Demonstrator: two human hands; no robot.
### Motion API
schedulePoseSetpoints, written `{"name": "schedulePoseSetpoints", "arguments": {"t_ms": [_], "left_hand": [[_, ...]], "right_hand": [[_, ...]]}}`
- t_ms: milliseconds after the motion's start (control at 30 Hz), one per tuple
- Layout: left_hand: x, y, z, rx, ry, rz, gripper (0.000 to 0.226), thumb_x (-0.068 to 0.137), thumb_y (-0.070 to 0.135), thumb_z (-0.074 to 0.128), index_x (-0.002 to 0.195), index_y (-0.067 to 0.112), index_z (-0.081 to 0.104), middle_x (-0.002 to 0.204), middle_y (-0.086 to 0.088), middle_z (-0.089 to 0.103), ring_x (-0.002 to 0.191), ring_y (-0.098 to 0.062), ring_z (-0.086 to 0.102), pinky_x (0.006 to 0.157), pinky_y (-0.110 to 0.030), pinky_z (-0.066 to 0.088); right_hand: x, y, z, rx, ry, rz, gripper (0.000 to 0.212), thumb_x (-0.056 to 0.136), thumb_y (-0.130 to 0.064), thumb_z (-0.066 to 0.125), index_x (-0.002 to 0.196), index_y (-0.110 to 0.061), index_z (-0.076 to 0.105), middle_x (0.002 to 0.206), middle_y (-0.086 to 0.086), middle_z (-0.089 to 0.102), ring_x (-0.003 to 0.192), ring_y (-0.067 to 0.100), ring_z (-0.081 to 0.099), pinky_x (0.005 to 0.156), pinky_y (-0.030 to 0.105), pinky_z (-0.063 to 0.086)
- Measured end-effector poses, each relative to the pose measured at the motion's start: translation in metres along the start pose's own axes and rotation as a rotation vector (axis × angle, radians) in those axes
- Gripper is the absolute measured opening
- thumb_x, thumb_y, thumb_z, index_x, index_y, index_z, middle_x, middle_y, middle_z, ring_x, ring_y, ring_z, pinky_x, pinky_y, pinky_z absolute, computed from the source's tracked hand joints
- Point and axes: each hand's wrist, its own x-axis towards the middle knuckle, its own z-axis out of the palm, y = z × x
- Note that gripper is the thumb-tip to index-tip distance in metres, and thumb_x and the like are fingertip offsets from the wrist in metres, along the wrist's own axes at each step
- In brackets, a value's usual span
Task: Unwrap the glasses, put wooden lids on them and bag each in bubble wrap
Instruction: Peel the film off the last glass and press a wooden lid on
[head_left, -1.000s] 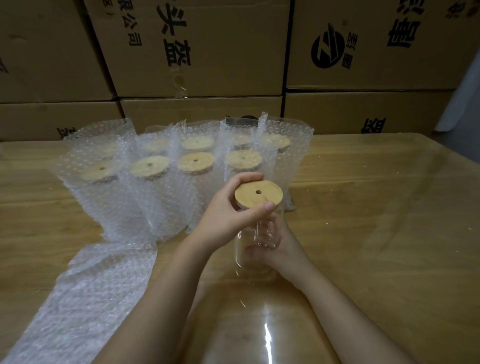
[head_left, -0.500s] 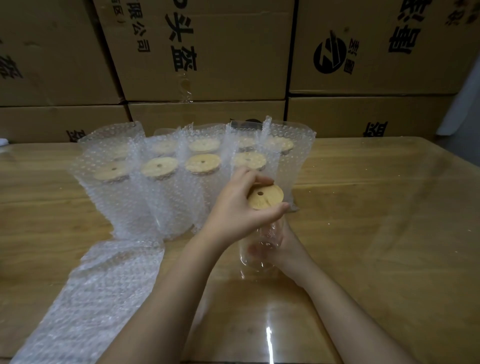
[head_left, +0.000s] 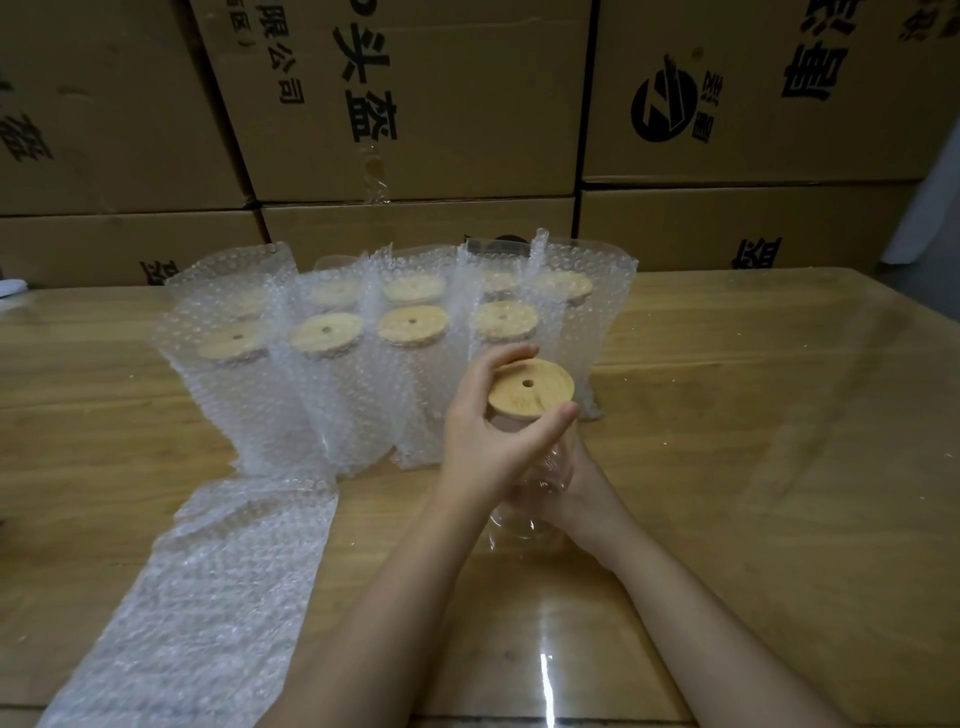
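Behind, stacked cartons (head_left: 467, 104); glossy wooden table (head_left: 779, 467).

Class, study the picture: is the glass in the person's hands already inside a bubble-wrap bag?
No: the glass in the right hand is bare, and the left hand holds the wooden lid at its top.

My left hand (head_left: 483, 447) and my right hand (head_left: 576, 483) are both bare, and so are the wrists behind them. My left forearm (head_left: 374, 613) shows from the near edge, left of centre, and my right forearm (head_left: 691, 618) from the near right. Each is uncovered along the whole length in view; whatever I wear higher up lies outside the frame. The arms are slim and smooth, tapering to narrow wrists. My fingers are slender, and the nails are too small and dim to make out. Only part of my right hand shows.
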Motion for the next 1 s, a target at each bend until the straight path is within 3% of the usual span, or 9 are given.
{"name": "schedulePoseSetpoints", "arguments": {"t_ms": [133,267,333,467,600,667,767,867,1000], "left_hand": [[-0.024,-0.014,0.007,-0.103,0.077,-0.153,0.070,0.065,0.054,0.074,0.125,0.062,0.038,0.127,0.035,0.049,0.119,0.006,0.050,0.095,-0.016,0.046],[-0.033,-0.026,0.008,-0.232,0.032,-0.241,0.076,0.070,0.049,0.071,0.136,0.040,0.035,0.135,0.002,0.054,0.123,-0.012,0.054,0.101,-0.035,0.047],[-0.038,-0.028,0.005,-0.213,-0.029,-0.257,0.075,0.073,0.048,0.066,0.138,0.032,0.032,0.136,-0.001,0.053,0.124,-0.010,0.053,0.101,-0.030,0.045],[-0.048,-0.033,-0.006,-0.150,-0.199,-0.381,0.093,0.074,0.056,0.060,0.148,0.016,0.020,0.145,-0.006,0.043,0.135,-0.016,0.041,0.112,-0.045,0.035],[-0.047,-0.026,-0.019,-0.205,-0.328,-0.483,0.069,0.077,0.049,0.067,0.137,0.041,0.034,0.136,0.018,0.051,0.124,0.006,0.048,0.102,-0.022,0.044],[-0.044,-0.022,-0.037,-0.065,-0.368,-0.467,0.037,0.084,0.037,0.070,0.113,0.051,0.053,0.111,0.034,0.061,0.106,0.014,0.056,0.084,-0.008,0.046],[-0.043,-0.027,-0.077,0.505,-0.240,-0.397,0.009,0.088,0.034,0.065,0.095,0.032,0.069,0.084,0.019,0.067,0.082,-0.003,0.064,0.067,-0.016,0.049],[-0.048,-0.042,-0.113,1.136,-0.067,-0.409,0.016,0.088,0.034,0.055,0.088,0.020,0.063,0.088,0.003,0.061,0.085,-0.020,0.059,0.062,-0.030,0.043],[-0.051,-0.058,-0.131,1.306,-0.016,-0.546,0.026,0.088,0.036,0.052,0.090,0.010,0.053,0.094,-0.011,0.053,0.085,-0.033,0.059,0.061,-0.033,0.041]], "right_hand": [[0.003,0.003,-0.001,-0.078,-0.005,-0.010,0.073,0.057,-0.028,0.078,0.122,-0.035,0.046,0.115,-0.011,0.065,0.108,0.009,0.064,0.083,0.033,0.055],[0.001,0.004,-0.008,-0.023,-0.090,0.029,0.066,0.065,-0.023,0.080,0.118,-0.042,0.045,0.116,-0.018,0.065,0.110,0.005,0.063,0.078,0.019,0.052],[0.000,0.004,-0.012,0.002,-0.135,0.051,0.071,0.067,-0.020,0.081,0.123,-0.037,0.041,0.120,-0.017,0.065,0.114,0.006,0.061,0.079,0.021,0.053],[0.001,0.003,-0.017,0.031,-0.178,0.082,0.075,0.067,-0.006,0.076,0.127,-0.030,0.037,0.119,-0.017,0.066,0.116,0.006,0.060,0.085,0.023,0.052],[0.001,0.003,-0.019,0.031,-0.202,0.094,0.080,0.068,-0.001,0.080,0.130,-0.027,0.036,0.126,-0.003,0.063,0.117,0.009,0.060,0.092,0.024,0.050],[0.001,0.001,-0.019,0.058,-0.219,0.097,0.081,0.070,0.000,0.080,0.131,-0.026,0.035,0.133,0.008,0.055,0.117,0.009,0.059,0.092,0.024,0.049],[0.000,0.000,-0.022,0.076,-0.252,0.116,0.079,0.066,-0.004,0.076,0.130,-0.027,0.035,0.131,0.006,0.053,0.116,0.006,0.059,0.091,0.021,0.048],[0.000,-0.003,-0.025,0.096,-0.278,0.148,0.092,0.059,-0.027,0.084,0.137,-0.026,0.034,0.137,0.004,0.053,0.124,0.009,0.054,0.097,0.025,0.045],[0.001,-0.005,-0.029,0.183,-0.249,0.175,0.108,0.049,-0.066,0.083,0.138,-0.023,0.039,0.133,-0.001,0.060,0.129,0.014,0.051,0.110,0.034,0.033]]}}
